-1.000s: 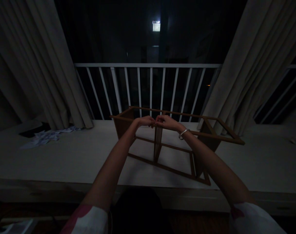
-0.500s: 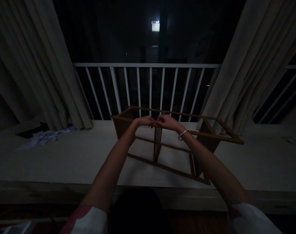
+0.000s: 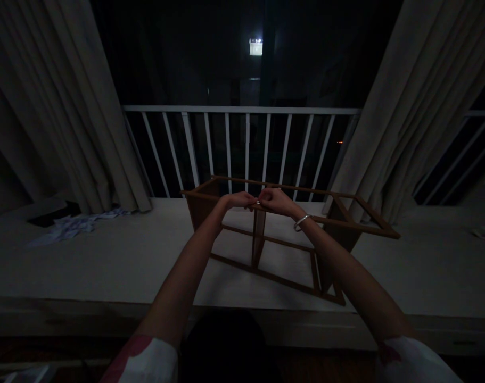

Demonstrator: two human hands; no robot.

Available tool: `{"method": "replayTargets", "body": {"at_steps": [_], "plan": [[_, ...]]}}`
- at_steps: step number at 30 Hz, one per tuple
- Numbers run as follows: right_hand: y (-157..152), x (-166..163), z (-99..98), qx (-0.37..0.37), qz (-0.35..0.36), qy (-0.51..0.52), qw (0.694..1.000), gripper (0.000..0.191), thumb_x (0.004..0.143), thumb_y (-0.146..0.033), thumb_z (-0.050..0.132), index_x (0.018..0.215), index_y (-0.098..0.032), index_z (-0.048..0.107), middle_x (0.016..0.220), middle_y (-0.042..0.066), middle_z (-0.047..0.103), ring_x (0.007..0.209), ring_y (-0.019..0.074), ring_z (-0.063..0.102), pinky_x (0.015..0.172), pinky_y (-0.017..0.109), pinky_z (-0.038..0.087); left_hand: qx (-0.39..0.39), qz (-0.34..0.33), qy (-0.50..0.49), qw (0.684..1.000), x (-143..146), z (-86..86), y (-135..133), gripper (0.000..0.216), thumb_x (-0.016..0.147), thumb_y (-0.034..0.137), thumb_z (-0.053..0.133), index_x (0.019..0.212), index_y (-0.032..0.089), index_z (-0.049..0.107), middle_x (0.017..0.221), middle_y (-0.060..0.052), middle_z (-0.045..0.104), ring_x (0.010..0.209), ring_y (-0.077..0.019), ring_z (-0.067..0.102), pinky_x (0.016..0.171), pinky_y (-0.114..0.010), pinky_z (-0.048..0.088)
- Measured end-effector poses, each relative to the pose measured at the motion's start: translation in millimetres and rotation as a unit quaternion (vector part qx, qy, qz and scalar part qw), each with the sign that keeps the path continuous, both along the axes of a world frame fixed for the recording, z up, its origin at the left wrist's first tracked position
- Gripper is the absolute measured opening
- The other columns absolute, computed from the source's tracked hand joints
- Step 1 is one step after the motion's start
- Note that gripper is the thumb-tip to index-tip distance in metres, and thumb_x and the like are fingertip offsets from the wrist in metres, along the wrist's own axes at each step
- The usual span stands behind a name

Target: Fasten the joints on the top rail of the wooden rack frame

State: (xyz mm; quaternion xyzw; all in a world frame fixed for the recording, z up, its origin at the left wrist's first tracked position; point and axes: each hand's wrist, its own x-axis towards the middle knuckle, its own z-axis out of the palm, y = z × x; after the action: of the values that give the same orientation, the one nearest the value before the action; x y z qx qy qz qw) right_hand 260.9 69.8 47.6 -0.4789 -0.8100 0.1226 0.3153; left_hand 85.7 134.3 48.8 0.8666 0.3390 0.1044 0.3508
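Pale ledge [image 3: 106,255] is seen across the middle of the dim head view, backed by one railing [image 3: 242,110] and two curtains: the upper-left curtain [image 3: 66,106] and the upper-right curtain [image 3: 410,106]. One crumpled heap [image 3: 76,226] lies at middle left. One wooden frame [image 3: 200,210] is stood at centre. Two hands are counted, the left hand [image 3: 237,200] and the right hand [image 3: 274,201], with one bracelet [image 3: 302,222] on the right wrist. Compared with half a second ago, both hands are found unmoved. Both are curled shut on the frame's top front rail, fingertips meeting above its middle upright.

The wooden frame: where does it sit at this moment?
Head view, centre: the wooden frame stands on the pale ledge before the white railing, left hand and right hand meeting on its top rail.
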Motion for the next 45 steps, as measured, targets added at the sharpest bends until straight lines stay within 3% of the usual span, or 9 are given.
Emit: {"method": "replayTargets", "body": {"at_steps": [12, 19, 24, 30, 36, 45], "plan": [[7, 3, -5.7, 0.001, -0.009, 0.053, 0.999, 0.021, 0.062, -0.026, 0.054, 0.076, -0.011, 0.059, 0.063, 0.002, 0.058, 0.055, 0.0092, 0.049, 0.047, 0.018, 0.033, 0.016, 0.01, 0.016, 1.0, -1, -1.1, -1, 0.044, 0.069, 0.053, 0.045, 0.067, 0.011, 0.057, 0.06, -0.001, 0.054, 0.055, -0.0069, 0.04, 0.054, -0.019, 0.031], [15, 6, -7.3, -0.112, -0.028, 0.144, 0.983, 0.021, 0.06, -0.019, 0.056, 0.078, -0.01, 0.055, 0.059, 0.002, 0.055, 0.049, 0.0086, 0.046, 0.043, 0.019, 0.033, 0.005, 0.0, 0.019, 1.0, -1, 4.4, -7, 0.041, 0.068, 0.05, 0.048, 0.07, 0.011, 0.058, 0.06, -0.001, 0.055, 0.055, -0.0074, 0.043, 0.054, -0.019, 0.032], [7, 4, -0.6, -0.123, 0.055, 0.221, 0.966, 0.023, 0.068, -0.019, 0.05, 0.089, -0.011, 0.052, 0.069, 0.004, 0.058, 0.055, 0.0087, 0.049, 0.05, 0.02, 0.038, 0.0, -0.005, 0.018, 1.0, 0, 7.2, -11, 0.039, 0.069, 0.049, 0.047, 0.067, 0.011, 0.057, 0.059, -0.001, 0.055, 0.055, -0.0075, 0.045, 0.054, -0.019, 0.033], [-6, -2, 3.9, -0.069, 0.138, 0.177, 0.972, 0.023, 0.07, -0.029, 0.053, 0.084, -0.011, 0.055, 0.077, 0.004, 0.058, 0.07, 0.0108, 0.052, 0.061, 0.021, 0.04, -0.008, 0.003, 0.018, 1.0, 0, 8.8, -15, 0.033, 0.071, 0.043, 0.047, 0.067, 0.011, 0.056, 0.057, -0.001, 0.055, 0.054, -0.0076, 0.046, 0.054, -0.019, 0.033], [-6, -2, 2.5, -0.097, 0.146, 0.163, 0.971, 0.024, 0.071, -0.03, 0.053, 0.085, -0.01, 0.055, 0.076, 0.005, 0.058, 0.069, 0.0107, 0.053, 0.061, 0.021, 0.039, 0.006, 0.013, 0.028, 1.0, 0, 8.8, -15, 0.027, 0.072, 0.035, 0.044, 0.062, 0.011, 0.054, 0.055, 0.0, 0.053, 0.051, -0.0072, 0.043, 0.052, -0.019, 0.031], [-4, -1, 0.3, -0.028, 0.103, 0.082, 0.991, 0.022, 0.072, -0.029, 0.049, 0.081, -0.011, 0.056, 0.071, 0.003, 0.055, 0.063, 0.01, 0.046, 0.056, 0.021, 0.035, 0.016, 0.015, 0.031, 0.999, 0, 5.3, -8, 0.03, 0.072, 0.039, 0.045, 0.06, 0.012, 0.051, 0.052, 0.001, 0.05, 0.05, -0.0065, 0.04, 0.05, -0.019, 0.03]]}}
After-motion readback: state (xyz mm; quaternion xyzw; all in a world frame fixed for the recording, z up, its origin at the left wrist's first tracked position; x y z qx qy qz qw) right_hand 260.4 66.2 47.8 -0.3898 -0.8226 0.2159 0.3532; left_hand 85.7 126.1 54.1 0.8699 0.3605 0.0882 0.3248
